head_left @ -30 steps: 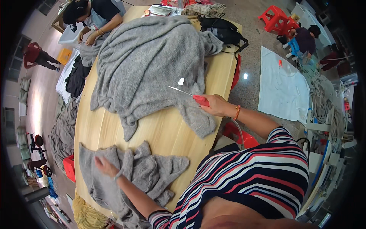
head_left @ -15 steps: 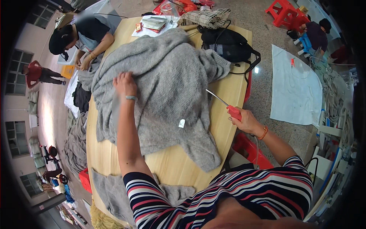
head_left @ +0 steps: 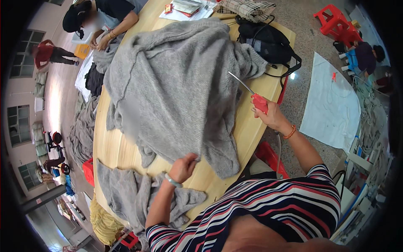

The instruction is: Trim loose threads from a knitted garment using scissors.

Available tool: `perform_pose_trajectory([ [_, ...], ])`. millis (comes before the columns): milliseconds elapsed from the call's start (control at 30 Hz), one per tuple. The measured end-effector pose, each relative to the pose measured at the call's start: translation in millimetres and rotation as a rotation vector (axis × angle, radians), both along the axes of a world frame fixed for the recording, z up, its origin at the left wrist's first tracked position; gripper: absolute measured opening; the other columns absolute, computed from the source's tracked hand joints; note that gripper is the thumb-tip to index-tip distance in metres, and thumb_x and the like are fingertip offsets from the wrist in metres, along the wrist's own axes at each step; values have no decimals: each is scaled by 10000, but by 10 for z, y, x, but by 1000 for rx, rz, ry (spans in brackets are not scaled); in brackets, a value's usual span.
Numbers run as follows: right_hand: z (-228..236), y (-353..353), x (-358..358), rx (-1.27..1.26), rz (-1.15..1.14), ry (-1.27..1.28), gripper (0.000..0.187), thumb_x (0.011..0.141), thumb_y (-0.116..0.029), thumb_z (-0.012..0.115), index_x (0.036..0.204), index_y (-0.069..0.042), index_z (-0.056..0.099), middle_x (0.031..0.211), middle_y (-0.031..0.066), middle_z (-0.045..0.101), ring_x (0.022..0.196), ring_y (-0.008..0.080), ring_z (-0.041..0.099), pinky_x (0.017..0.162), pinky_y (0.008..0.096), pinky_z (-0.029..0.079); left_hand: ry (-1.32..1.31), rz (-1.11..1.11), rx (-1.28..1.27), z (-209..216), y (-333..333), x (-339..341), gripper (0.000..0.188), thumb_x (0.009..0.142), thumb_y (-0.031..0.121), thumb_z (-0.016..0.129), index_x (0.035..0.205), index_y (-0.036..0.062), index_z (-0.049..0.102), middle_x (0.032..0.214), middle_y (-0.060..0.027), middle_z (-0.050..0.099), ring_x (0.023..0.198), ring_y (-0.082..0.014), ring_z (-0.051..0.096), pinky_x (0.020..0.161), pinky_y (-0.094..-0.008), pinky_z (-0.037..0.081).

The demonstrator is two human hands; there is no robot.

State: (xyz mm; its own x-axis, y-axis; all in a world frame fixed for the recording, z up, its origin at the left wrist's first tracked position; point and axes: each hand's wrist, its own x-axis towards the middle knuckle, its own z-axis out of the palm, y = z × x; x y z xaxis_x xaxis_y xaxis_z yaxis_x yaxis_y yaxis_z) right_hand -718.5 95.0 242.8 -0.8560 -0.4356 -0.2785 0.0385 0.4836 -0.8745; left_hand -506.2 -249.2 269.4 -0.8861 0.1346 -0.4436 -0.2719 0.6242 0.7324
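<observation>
A grey knit sweater [head_left: 168, 92] lies spread over the wooden table [head_left: 121, 153], its fuzzy surface creased. At the sweater's near edge, my left hand [head_left: 181, 169] is closed with fingertips pinching the hem. My right hand [head_left: 275, 116], over the table's right edge, is wrapped round a red-handled tool [head_left: 260, 103] with a long thin metal rod. The rod points up and left, its tip above the right part of the sweater. A thin cord or hose hangs below that hand.
Another grey knit garment [head_left: 126, 189] lies at the table's near left. A black bag [head_left: 264, 42] and a folded checked cloth [head_left: 247, 9] are at the far end. A co-worker [head_left: 115, 12] handles grey fabric at the far left. Red stools [head_left: 270, 159] stand beside the table.
My left hand has moved from the sweater's upper left to its near edge and gripped the hem. The sweater's fabric has shifted, covering its white tag. The tool stays in my right hand.
</observation>
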Motion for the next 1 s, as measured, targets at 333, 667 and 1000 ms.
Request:
perform_pose_trajectory([
  [333,220,-149,261,31,111,20,382,911,-117,609,1272,-12,546,824,74,654,692,133,657,691,292,526,-254,-140,214,-1100,732,1325,176,899,177,596,1029,59,614,832,-192,649,753,-360,614,695,-422,496],
  [667,148,-40,182,-187,42,25,491,911,-90,605,1363,2,439,832,48,617,733,130,665,710,288,525,301,263,-11,2,73,-22,155,918,57,635,1058,-8,652,845,-67,686,732,-128,656,671,-255,513],
  [1000,-269,-536,-598,-381,119,-262,361,908,-218,666,1177,-28,517,743,11,681,597,73,614,478,218,444,596,101,-840,182,-1089,-1831,619,753,127,748,1328,195,531,1180,-116,632,1126,-290,582,984,-464,391],
])
